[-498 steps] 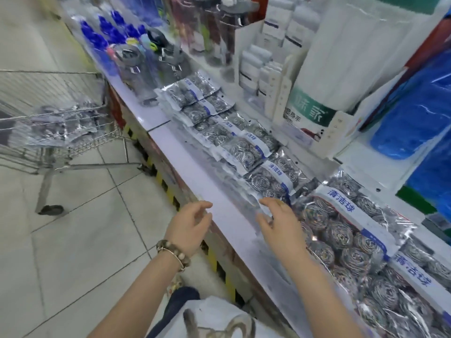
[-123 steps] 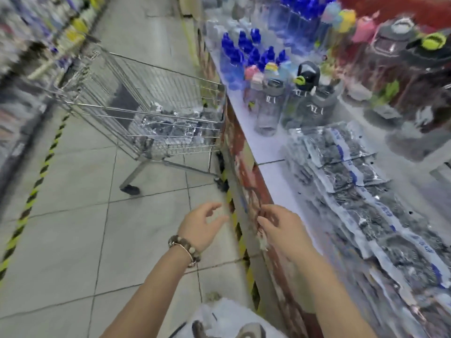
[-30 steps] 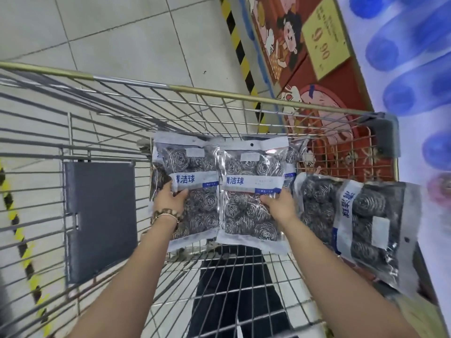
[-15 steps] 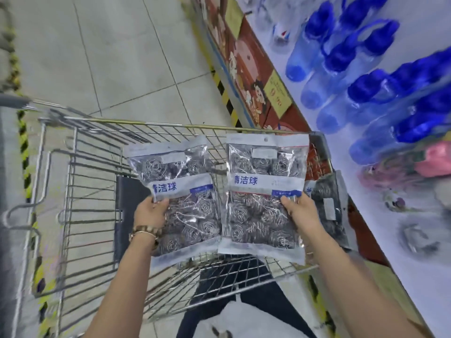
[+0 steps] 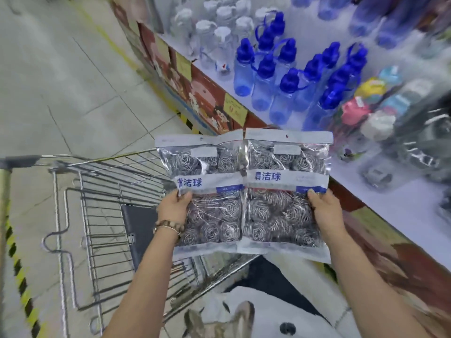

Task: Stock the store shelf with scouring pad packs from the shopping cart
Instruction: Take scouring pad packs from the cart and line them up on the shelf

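Now, left hand (image 5: 173, 208): thumb and fingers pinch the left pack (image 5: 211, 167) at its edge, mid-frame.
Right hand (image 5: 325, 208): pinches the right pack (image 5: 280, 215) at its outer edge; both packs touch side by side.
Cart (image 5: 139, 225): lower left, below both packs.
Shelf (image 5: 390, 203): right side, carrying blue bottles (image 5: 266, 76).

The fingers of the left hand (image 5: 174, 206) lie behind the left pack (image 5: 210, 167), and those of the right hand (image 5: 324, 208) behind the right pack (image 5: 285, 162); only the thumbs show on the front. The two packs cover the right side of the shopping cart (image 5: 97, 203) (what lies in that part cannot be told), and its handle runs off the left edge. The print on the blue strip (image 5: 311, 189) is too small to read. On the shelf (image 5: 380, 203), the dark things (image 5: 424, 152) at the far right are smeared beyond naming, and the bottles (image 5: 361, 18) along the top edge are cut off.
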### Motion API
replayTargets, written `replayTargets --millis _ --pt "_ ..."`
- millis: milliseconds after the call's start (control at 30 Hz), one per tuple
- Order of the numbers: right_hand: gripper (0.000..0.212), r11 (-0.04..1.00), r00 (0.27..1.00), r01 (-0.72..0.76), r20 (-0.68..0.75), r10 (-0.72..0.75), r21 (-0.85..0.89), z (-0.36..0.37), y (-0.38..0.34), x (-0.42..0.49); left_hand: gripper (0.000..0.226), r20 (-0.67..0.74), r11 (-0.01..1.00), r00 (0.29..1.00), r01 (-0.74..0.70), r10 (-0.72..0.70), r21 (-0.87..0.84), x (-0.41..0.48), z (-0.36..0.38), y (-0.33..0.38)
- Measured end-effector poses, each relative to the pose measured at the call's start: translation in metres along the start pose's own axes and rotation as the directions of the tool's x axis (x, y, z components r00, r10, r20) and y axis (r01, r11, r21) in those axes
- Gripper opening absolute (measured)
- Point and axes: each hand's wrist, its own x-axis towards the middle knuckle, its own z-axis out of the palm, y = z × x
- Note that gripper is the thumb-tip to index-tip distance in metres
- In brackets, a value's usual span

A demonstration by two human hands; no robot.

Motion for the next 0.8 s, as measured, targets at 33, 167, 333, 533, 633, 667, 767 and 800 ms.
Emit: replayTargets --millis 33,167,333,533,633,667,767,800 --pt "0.011 1.000 0.999 -0.002 -0.050 0.003 0.022 -0.009 0.004 -0.006 0.013 0.024 1.000 0.999 -0.030 0.030 0.005 -0.002 0.004 0.006" --pt "0.010 0.993 0.971 -0.015 -0.235 0.042 0.115 -0.053 0.018 -0.035 0.020 0.145 0.992 0.982 -0.126 0.124 0.005 -0.017 0.032 0.035" --pt "0.011 0.978 0.881 0.012 -0.465 0.089 0.210 -0.121 0.033 -0.079 0.028 0.322 0.961 0.912 -0.275 0.256 0.016 -0.050 0.085 0.078" --pt "0.011 0.951 0.699 0.013 -0.684 0.211 0.307 -0.210 0.067 -0.137 0.030 0.515 0.874 0.747 -0.486 0.420 -0.007 -0.115 0.159 0.132" --pt "0.010 0.943 0.598 0.034 -0.763 0.246 0.330 -0.256 0.087 -0.168 0.029 0.578 0.796 0.639 -0.605 0.507 -0.030 -0.163 0.200 0.157" --pt "0.011 0.941 0.566 0.045 -0.785 0.254 0.336 -0.271 0.094 -0.179 0.028 0.598 0.775 0.600 -0.630 0.532 -0.057 -0.181 0.214 0.165" --pt "0.011 0.931 0.473 0.066 -0.833 0.288 0.359 -0.322 0.114 -0.210 0.027 0.646 0.709 0.490 -0.696 0.585 -0.114 -0.240 0.257 0.183" --pt "0.015 0.927 0.440 0.076 -0.847 0.299 0.367 -0.339 0.120 -0.220 0.028 0.662 0.684 0.460 -0.721 0.591 -0.110 -0.261 0.269 0.189"
